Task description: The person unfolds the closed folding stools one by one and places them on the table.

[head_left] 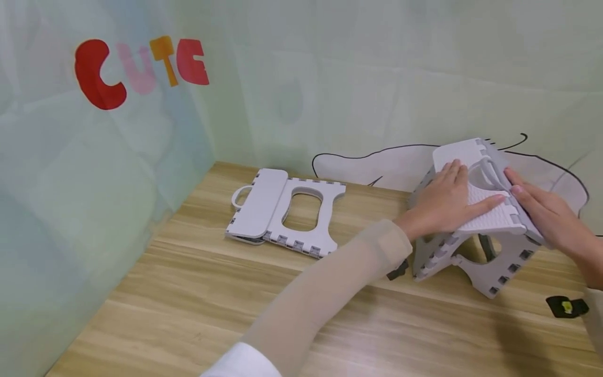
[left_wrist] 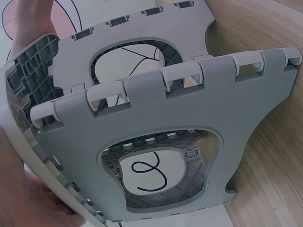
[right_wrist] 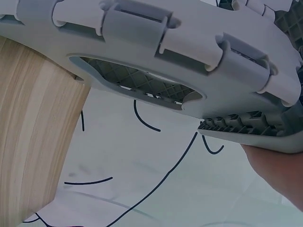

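A white-and-grey folding step stool [head_left: 511, 248] stands half unfolded at the right of the table, its legs spread and its top peaked along the middle hinge. My left hand [head_left: 443, 201] lies on the left half of the top, fingers straight and thumb out toward the hinge. On the right half, my right hand [head_left: 546, 212] presses with extended fingers. In the left wrist view the grey leg panel [left_wrist: 156, 118] shows its oval cut-out and hinge knuckles. The right wrist view shows hinge knuckles along another panel [right_wrist: 142, 52]; ribbing lines the underside of the top.
A second white folding stool [head_left: 256, 204] lies collapsed flat on the wooden table [head_left: 198, 293], its handle loop pointing left. Printed cloth walls [head_left: 330, 99] rise directly behind and left of the table. Black straps [head_left: 567, 307] show near the right wrist.
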Tool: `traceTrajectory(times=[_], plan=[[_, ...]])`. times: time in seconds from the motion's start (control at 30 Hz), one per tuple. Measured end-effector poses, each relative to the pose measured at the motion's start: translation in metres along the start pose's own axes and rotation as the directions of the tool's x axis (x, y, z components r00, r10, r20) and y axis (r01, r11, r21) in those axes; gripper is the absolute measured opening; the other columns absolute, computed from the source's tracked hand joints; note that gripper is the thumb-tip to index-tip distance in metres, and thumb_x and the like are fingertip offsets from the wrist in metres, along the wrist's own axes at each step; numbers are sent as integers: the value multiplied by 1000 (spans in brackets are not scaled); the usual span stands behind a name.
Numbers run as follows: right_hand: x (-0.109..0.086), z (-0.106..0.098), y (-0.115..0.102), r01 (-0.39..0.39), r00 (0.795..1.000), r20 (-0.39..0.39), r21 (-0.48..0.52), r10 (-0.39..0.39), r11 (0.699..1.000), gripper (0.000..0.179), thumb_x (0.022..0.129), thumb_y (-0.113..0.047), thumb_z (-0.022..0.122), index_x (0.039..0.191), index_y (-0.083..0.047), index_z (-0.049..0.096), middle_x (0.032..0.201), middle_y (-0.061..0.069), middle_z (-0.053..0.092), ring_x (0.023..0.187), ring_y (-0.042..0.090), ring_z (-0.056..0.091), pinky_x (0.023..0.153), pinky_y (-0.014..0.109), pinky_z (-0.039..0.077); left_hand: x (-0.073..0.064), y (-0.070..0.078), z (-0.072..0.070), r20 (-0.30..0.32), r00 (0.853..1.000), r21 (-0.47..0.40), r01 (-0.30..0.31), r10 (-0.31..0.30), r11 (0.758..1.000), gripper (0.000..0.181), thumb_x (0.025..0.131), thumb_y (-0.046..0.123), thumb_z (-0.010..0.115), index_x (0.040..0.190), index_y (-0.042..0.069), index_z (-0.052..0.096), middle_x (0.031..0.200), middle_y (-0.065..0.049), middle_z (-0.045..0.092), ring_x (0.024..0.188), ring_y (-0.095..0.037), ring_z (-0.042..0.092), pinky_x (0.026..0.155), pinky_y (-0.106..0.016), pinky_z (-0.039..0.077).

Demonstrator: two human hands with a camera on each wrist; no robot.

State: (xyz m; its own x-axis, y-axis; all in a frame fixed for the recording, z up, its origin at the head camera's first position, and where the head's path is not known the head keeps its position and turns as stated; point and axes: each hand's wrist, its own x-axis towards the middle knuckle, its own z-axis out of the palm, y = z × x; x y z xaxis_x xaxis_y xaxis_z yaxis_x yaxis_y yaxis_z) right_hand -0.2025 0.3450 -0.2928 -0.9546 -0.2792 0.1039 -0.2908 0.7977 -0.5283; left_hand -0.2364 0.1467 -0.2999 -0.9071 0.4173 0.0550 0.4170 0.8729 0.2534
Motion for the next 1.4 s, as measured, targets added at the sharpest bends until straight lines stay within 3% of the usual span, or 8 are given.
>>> traceTrajectory(times=[0.1, 0.2, 0.43, 0.57, 0.8, 1.0, 1.2, 1.4], plan=[[-2, 1, 1, 2, 1000, 1, 25, -2, 1000, 53, 111, -25, 22, 159, -19, 2, 160, 27, 3, 119, 62, 36, 82, 63, 47, 0, 1, 0, 4, 1000, 22, -5, 5, 1000, 92, 92, 79, 13, 161, 17, 7, 165, 4, -3, 149, -7, -5, 114, -17, -1], [-5, 1, 2, 6, 1000, -4, 64, -6, 998, 52, 111, -26, 21, 159, -22, 2, 162, 20, -1, 136, 63, 17, 94, 82, 22, -1, 2, 0, 10, 1000, 27, -18, 18, 999, 93, 93, 78, 12, 161, 16, 7, 165, 3, -3, 149, -8, -5, 114, -17, -1], [2, 3, 0, 48, 999, -11, 74, -47, 996, 51, 111, -27, 21, 160, -26, 8, 164, 10, 5, 145, 43, 8, 111, 66, 15, -2, -8, 0, -18, 1000, 9, -3, 3, 1000, 94, 92, 80, 15, 161, 17, 11, 165, 4, 1, 149, -7, -2, 115, -18, 2], [7, 5, -3, 70, 997, 4, 83, -71, 994, 51, 111, -25, 22, 160, -24, 9, 163, 12, 6, 143, 52, 11, 101, 73, 23, -4, -16, -2, -36, 999, 11, 0, 1, 1000, 96, 91, 80, 16, 161, 15, 12, 166, 2, 3, 150, -8, 1, 116, -19, 4], [3, 2, -1, 63, 998, -3, 84, -63, 994, 51, 111, -25, 22, 160, -21, 9, 163, 12, 5, 146, 45, 5, 108, 73, 11, -5, -12, -3, -27, 999, 8, -19, 19, 1000, 97, 90, 81, 16, 161, 15, 11, 166, 3, 3, 149, -8, 1, 115, -19, 4], [-2, -2, 1, 39, 999, -6, 57, -38, 998, 51, 111, -27, 22, 160, -24, 9, 164, 12, 5, 143, 55, 8, 98, 76, 21, -4, -6, -3, -21, 999, 17, -31, 32, 999, 96, 91, 81, 16, 161, 15, 11, 166, 4, 3, 150, -8, -1, 115, -19, 3], [-3, -1, 2, 42, 999, -11, 55, -41, 998, 51, 111, -26, 23, 160, -23, 10, 163, 13, 5, 144, 52, 5, 104, 77, 13, -4, -5, -4, -10, 999, 36, -33, 33, 999, 96, 91, 80, 15, 161, 15, 12, 166, 3, 4, 150, -8, 1, 116, -18, 3], [-3, -1, 0, 42, 999, -20, 27, -41, 999, 51, 111, -28, 23, 160, -24, 11, 164, 13, 7, 142, 55, 11, 91, 67, 27, -4, -5, -4, -3, 1000, 38, -30, 30, 999, 96, 91, 80, 16, 161, 15, 11, 166, 3, 3, 150, -8, 0, 116, -18, 2]])
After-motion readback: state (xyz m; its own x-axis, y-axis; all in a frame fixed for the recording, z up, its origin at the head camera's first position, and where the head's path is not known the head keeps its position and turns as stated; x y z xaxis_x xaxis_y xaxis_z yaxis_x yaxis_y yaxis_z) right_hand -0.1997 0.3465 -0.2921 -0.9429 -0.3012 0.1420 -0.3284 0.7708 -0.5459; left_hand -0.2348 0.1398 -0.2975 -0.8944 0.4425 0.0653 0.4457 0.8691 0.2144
